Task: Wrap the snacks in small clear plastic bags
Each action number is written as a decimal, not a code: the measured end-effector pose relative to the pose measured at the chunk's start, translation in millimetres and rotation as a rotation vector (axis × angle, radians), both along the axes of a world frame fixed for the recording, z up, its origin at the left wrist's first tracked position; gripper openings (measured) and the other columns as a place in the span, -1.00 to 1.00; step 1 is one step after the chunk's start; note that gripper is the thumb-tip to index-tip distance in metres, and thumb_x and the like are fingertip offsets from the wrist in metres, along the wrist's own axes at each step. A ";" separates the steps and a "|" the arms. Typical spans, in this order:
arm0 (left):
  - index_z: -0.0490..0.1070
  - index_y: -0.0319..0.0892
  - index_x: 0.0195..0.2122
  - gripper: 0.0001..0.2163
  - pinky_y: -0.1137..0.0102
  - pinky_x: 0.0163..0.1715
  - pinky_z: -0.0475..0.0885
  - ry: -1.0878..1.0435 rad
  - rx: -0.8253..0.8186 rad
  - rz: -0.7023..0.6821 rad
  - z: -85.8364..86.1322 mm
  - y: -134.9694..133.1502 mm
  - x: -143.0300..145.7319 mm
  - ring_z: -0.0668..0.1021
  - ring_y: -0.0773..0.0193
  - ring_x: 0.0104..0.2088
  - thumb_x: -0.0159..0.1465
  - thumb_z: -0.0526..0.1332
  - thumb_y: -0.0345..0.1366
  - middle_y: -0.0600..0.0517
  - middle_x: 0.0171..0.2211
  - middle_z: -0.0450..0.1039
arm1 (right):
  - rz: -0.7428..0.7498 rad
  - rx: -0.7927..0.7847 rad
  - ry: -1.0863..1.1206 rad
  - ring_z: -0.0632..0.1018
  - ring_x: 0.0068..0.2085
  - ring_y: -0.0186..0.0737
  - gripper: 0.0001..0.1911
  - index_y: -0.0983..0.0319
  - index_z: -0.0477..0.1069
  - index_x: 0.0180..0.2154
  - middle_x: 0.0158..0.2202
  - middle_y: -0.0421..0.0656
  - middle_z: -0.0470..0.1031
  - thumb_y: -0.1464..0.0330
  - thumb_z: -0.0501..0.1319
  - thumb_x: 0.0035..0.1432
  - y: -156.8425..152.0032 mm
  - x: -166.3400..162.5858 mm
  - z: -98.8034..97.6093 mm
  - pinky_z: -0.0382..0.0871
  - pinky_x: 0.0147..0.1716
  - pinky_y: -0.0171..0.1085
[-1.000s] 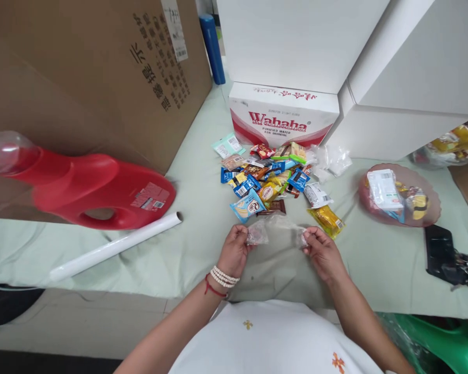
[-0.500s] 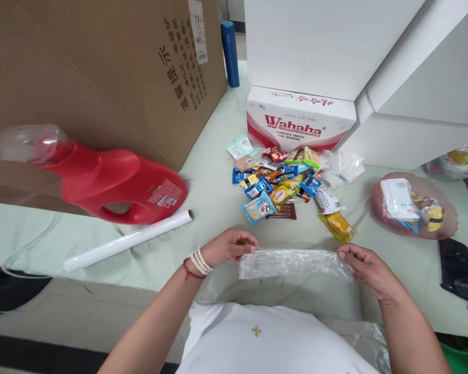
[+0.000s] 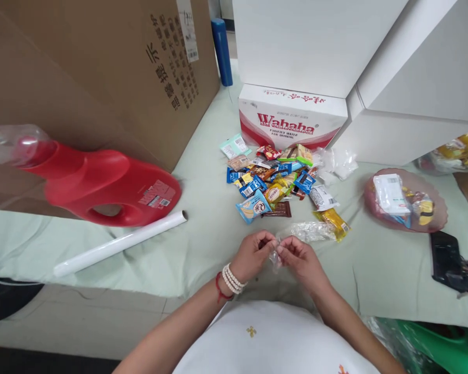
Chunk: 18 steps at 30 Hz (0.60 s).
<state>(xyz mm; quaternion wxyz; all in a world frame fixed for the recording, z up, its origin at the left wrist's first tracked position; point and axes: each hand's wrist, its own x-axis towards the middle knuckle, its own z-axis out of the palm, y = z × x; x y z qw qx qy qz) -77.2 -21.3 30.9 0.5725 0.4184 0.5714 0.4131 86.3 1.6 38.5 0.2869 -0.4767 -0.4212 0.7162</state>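
A strip of clear plastic bag (image 3: 308, 230) lies gathered on the cloth, its near end pinched between both hands. My left hand (image 3: 256, 254), with a beaded bracelet at the wrist, holds that end between thumb and fingers. Close against it, my right hand (image 3: 301, 259) pinches the same plastic, fingertips nearly touching the left ones. The plastic's far end reaches a yellow snack packet (image 3: 333, 222). Beyond the hands lies a pile of small wrapped snacks (image 3: 275, 189), with a light-blue packet (image 3: 253, 206) and a brown chocolate-like bar (image 3: 277, 210) at its near side.
A Wahaba-style white-and-red carton (image 3: 292, 122) stands behind the snacks. To the left are a red jug (image 3: 117, 184), a white tube (image 3: 120, 244) and a big cardboard box (image 3: 101, 78). A pink bowl (image 3: 439, 210) with packets and a black phone (image 3: 444, 257) lie right.
My hands have come together in the middle from wide apart. The plastic, stretched between them before, now trails forward and right on the cloth, bunched at the fingertips.
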 end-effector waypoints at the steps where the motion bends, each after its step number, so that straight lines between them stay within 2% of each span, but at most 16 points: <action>1: 0.45 -0.18 -0.39 -0.68 0.44 -0.45 0.24 -0.013 -0.014 0.052 -2.4 -0.4 -1.5 0.32 0.36 -0.49 0.23 0.29 0.00 0.12 -0.53 0.34 | -0.023 -0.003 0.005 0.43 -0.45 -0.29 -0.57 0.18 0.45 -0.38 -0.49 -0.24 0.45 -0.01 0.46 0.02 1.0 1.6 -3.1 0.40 -0.40 -0.28; 6: 0.34 -0.15 -0.37 -0.62 0.46 -0.54 0.18 -0.090 -0.089 0.258 -17.2 -5.1 -19.5 0.25 0.41 -0.58 0.20 0.29 0.09 0.20 -0.57 0.21 | -0.166 0.017 -0.035 0.42 -0.44 -0.27 -0.61 0.17 0.48 -0.36 -0.46 -0.24 0.45 0.03 0.49 0.02 1.0 32.1 -13.0 0.36 -0.41 -0.30; 9: 0.38 -0.16 -0.35 -0.70 0.44 -0.45 0.28 -0.066 -0.093 0.214 -23.5 -13.8 -29.2 0.35 0.38 -0.51 0.20 0.29 -0.01 0.15 -0.51 0.29 | -0.175 0.093 -0.094 0.50 -0.31 -0.23 -0.69 0.16 0.51 -0.34 -0.32 -0.18 0.55 0.07 0.44 0.12 -7.1 47.7 -18.4 0.39 -0.28 -0.29; 11: 0.42 -0.17 -0.26 -0.77 0.39 -0.30 0.39 -0.027 -0.067 0.151 -24.1 -19.7 -31.8 0.49 0.27 -0.33 0.16 0.30 -0.15 0.05 -0.35 0.43 | -0.134 0.146 -0.097 0.55 -0.10 -0.14 -0.72 0.16 0.51 -0.35 -0.11 -0.10 0.59 0.10 0.41 0.18 -13.3 52.8 -20.9 0.42 -0.10 -0.24; 13: 0.41 -0.16 -0.08 -0.66 0.28 -0.11 0.45 0.051 0.000 0.101 -20.9 -22.0 -29.6 0.54 0.11 -0.05 0.09 0.29 -0.26 -0.07 -0.11 0.48 | -0.082 0.189 -0.073 0.54 0.07 -0.07 -0.72 0.16 0.49 -0.37 0.07 -0.05 0.55 0.11 0.40 0.20 -17.9 54.3 -21.4 0.40 0.06 -0.17; 16: 0.32 -0.13 0.15 -0.43 0.04 0.20 0.33 0.278 0.173 0.027 -13.1 -14.1 -15.8 0.40 -0.06 0.24 0.07 0.31 -0.29 -0.18 0.20 0.37 | -0.030 0.239 -0.048 0.54 0.12 -0.03 -0.73 0.17 0.49 -0.38 0.15 -0.02 0.51 0.13 0.38 0.21 -20.4 53.7 -18.9 0.37 0.14 -0.09; 18: 0.33 -0.14 0.16 -0.41 -0.04 0.28 0.22 0.397 0.237 0.005 -11.1 -2.6 -1.6 0.37 -0.10 0.25 0.05 0.34 -0.26 -0.21 0.22 0.35 | -0.020 0.261 -0.048 0.53 0.13 -0.03 -0.75 0.16 0.49 -0.37 0.18 -0.01 0.50 0.14 0.36 0.24 -20.4 54.1 -16.1 0.37 0.16 -0.07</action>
